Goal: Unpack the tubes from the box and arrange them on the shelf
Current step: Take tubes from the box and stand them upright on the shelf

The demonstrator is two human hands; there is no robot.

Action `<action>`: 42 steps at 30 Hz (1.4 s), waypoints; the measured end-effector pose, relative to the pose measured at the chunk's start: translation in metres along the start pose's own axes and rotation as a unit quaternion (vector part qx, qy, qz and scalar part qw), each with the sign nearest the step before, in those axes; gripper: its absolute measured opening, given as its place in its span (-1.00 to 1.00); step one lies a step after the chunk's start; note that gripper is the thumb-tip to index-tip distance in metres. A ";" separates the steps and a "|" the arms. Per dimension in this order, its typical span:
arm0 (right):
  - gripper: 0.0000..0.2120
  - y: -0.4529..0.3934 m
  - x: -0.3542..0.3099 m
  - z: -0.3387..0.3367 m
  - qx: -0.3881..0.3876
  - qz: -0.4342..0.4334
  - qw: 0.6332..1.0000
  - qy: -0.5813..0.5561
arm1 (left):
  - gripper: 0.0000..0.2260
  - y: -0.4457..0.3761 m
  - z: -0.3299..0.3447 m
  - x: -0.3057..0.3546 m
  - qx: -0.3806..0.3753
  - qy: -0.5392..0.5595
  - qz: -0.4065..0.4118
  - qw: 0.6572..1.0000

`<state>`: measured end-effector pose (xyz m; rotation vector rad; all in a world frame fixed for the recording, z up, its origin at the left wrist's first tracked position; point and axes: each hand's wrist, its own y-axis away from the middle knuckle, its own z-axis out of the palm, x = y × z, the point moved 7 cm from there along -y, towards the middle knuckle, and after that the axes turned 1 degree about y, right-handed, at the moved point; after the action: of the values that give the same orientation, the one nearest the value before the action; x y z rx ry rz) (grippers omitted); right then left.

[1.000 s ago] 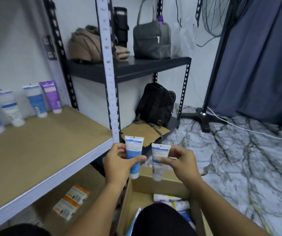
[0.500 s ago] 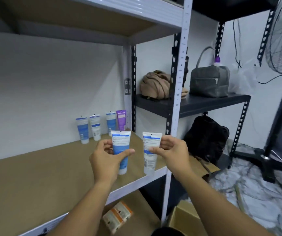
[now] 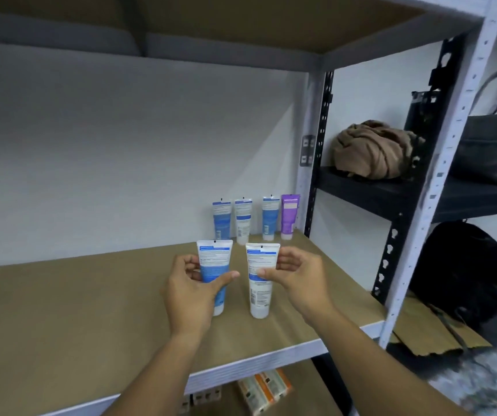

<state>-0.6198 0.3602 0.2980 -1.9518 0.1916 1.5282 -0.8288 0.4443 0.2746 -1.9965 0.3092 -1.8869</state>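
Both hands have carried their tubes forward over the shelf (image 3: 97,298) since half a second ago, from above its front edge to well over the brown board, caps down. Left hand (image 3: 191,291) grips a blue-bodied tube (image 3: 214,262), thumb across the front, fingers curled behind; right hand (image 3: 293,276) pinches a white tube with a blue band (image 3: 260,280) between thumb and fingers. The two tubes stand upright, just beside each other but apart; whether the caps touch the board or hover just off it, cannot tell. Neither is released. Beyond the hands, against the back wall: a row of four tubes on their caps, three blue-and-white (image 3: 222,219) (image 3: 243,217) (image 3: 271,217) and one purple tube (image 3: 289,216) at the right end, next to the upright post. Off to the right of the right hand, a dark rack holds a tan bundle (image 3: 370,150) and a grey bag (image 3: 493,148), a black backpack (image 3: 463,271) below. Below the hands, orange-and-white packets (image 3: 263,388) on the lower level. Box not in view. Judgement: four placed, two nearly set down as a second row; count left in the box unknown.
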 end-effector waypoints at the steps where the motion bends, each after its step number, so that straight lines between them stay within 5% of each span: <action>1: -0.64 0.000 0.003 0.002 -0.001 0.000 1.000 -0.003 | -0.42 0.001 0.000 -0.002 0.001 0.002 -0.002 1.000; 18: -0.54 0.034 0.046 0.022 -0.012 0.050 0.990 0.132 | -0.47 0.027 -0.002 -0.032 -0.082 -0.012 -0.026 0.996; 33: -0.55 -0.046 0.076 0.130 -0.042 -0.014 0.991 0.129 | -0.51 -0.066 -0.024 -0.086 -0.003 -0.046 -0.005 0.999; 42: -0.82 -0.126 0.112 0.199 -0.048 -0.012 0.987 0.152 | -0.58 -0.144 -0.012 -0.125 0.021 -0.048 -0.006 0.999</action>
<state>-0.6863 0.6007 0.2228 -2.2515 0.2249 1.2370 -0.8642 0.6240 0.2210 -2.0565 0.2299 -1.7833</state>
